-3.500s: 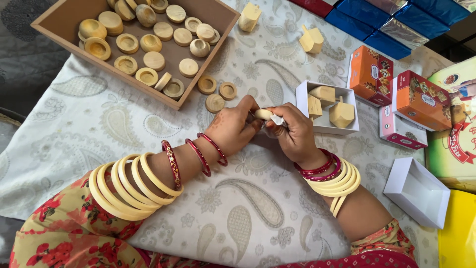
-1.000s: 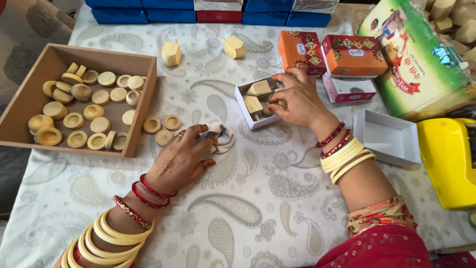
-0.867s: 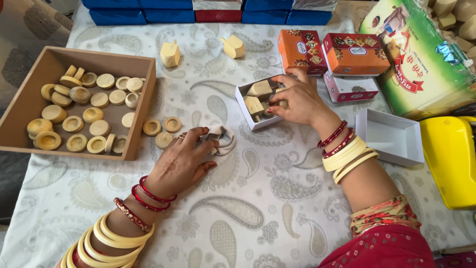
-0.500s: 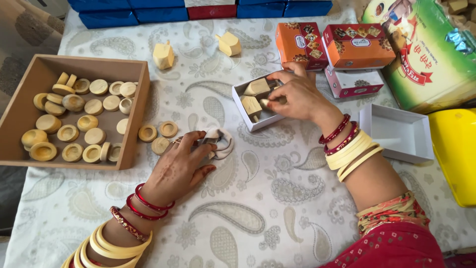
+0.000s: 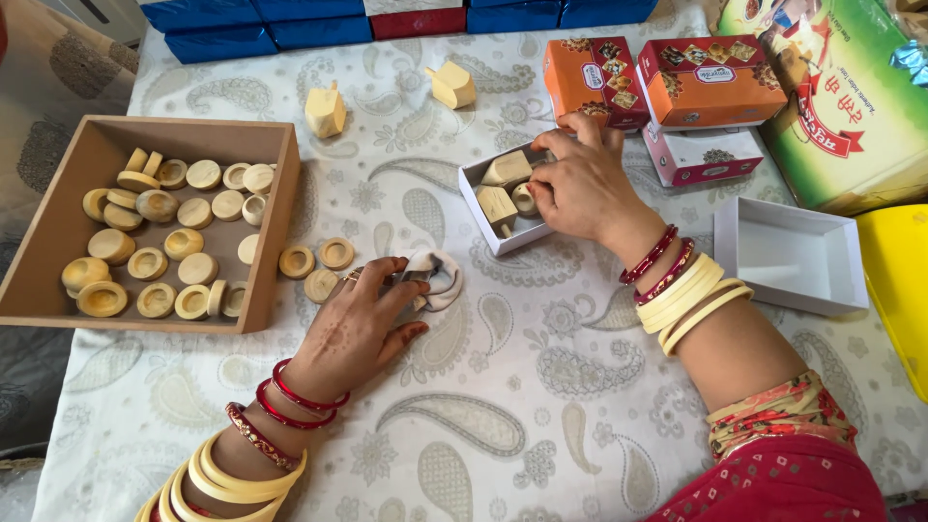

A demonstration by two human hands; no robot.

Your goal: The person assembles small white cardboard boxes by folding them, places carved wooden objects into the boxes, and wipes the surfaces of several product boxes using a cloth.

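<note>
My right hand (image 5: 583,184) reaches into a small white open box (image 5: 480,218) and its fingers press a small round wooden piece (image 5: 523,199) beside two wooden spinning tops (image 5: 501,180) inside. My left hand (image 5: 356,324) lies on the patterned tablecloth with its fingertips pinching a small wad of white material (image 5: 435,276). Three loose wooden discs (image 5: 317,267) sit just left of that hand.
A wooden tray (image 5: 274,227) full of several round wooden pieces stands at the left. Two wooden tops (image 5: 326,111) lie at the back. Orange cartons (image 5: 709,77), a pink-and-white box (image 5: 704,156), an empty white lid (image 5: 791,253), blue boxes (image 5: 258,12) and a yellow object (image 5: 896,280) surround the work area.
The view has shifted slightly. My left hand has drawn the white wad a little closer; my right hand stays in the white box, fingers settling on the small round piece.
</note>
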